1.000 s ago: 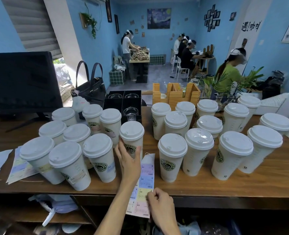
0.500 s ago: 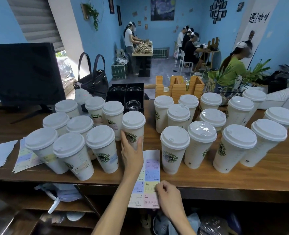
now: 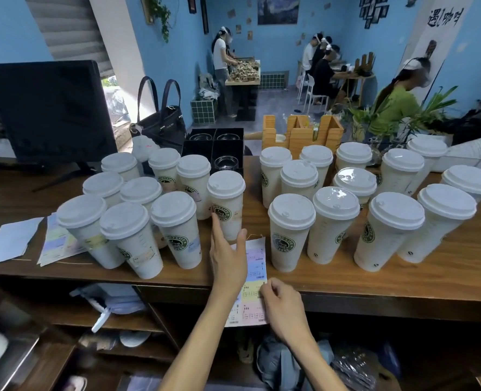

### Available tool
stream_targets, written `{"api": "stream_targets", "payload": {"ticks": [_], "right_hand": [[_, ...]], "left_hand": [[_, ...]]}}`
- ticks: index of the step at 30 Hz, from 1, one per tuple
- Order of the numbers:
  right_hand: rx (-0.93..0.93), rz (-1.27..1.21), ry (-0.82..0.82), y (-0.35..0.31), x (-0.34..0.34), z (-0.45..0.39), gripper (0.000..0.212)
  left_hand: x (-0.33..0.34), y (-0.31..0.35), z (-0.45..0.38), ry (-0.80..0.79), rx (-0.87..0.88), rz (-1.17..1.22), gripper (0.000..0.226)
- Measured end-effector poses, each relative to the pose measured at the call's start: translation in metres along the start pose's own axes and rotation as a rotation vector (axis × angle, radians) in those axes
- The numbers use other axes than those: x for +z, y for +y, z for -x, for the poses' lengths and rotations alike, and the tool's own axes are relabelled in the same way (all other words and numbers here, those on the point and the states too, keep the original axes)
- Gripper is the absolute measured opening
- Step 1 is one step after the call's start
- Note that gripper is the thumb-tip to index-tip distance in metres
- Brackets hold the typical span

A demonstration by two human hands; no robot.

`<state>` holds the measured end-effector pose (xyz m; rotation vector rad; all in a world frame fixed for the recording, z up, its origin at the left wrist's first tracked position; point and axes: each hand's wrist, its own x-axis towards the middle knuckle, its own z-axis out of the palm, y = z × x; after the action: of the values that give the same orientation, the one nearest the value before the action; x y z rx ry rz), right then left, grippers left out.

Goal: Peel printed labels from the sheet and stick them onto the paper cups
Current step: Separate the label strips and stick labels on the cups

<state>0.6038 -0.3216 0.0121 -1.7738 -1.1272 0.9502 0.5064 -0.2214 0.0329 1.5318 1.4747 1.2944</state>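
One sheet in play: the label sheet point(image 3: 255, 266) lies on the counter point(image 3: 403, 275) between the two crowds of cups, its lower half hanging off the front edge.
Right hand: the right hand point(image 3: 283, 309) has curled fingers nipping the sheet's right edge; whether they have a label corner or the backing, I cannot tell.
Left hand: the left hand point(image 3: 228, 258) is flat and straight-fingered over the sheet, fingertips up against the nearest cup point(image 3: 228, 218), holding nothing.
Risk, sheet: overhanging like that, a peel could drag the whole sheet off the counter if the left palm lifts.
Risk, label: a thin sticker can curl onto itself or tear if pulled fast from one corner.
Risk, cups: tall, lidded and packed tight, so a nudge could tip one into its neighbours.
Risk, mix-up: the two groups look alike, so a cup could be labelled twice or missed.
Count, left group point(image 3: 173, 221): nine cups, several showing coloured labels.
Count, right group point(image 3: 291, 230): twelve cups, plus one cut off at the right edge.
Count, papers: one more coloured sheet point(image 3: 56, 244) and one white paper point(image 3: 8, 241) at far left.
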Motion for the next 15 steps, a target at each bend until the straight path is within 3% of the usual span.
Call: {"api": "stream_targets", "payload": {"ticks": [8,15], "right_hand": [[-0.098,0.003,-0.039,-0.015,-0.018,0.028,0.035],[-0.227,-0.058,-0.134,-0.028,-0.039,0.058,0.036]], "left_hand": [[-0.015,0.001,0.019,-0.139,-0.040,-0.006,0.060],[-0.046,0.014,0.043,-0.118,-0.163,0.132,0.040]]}}
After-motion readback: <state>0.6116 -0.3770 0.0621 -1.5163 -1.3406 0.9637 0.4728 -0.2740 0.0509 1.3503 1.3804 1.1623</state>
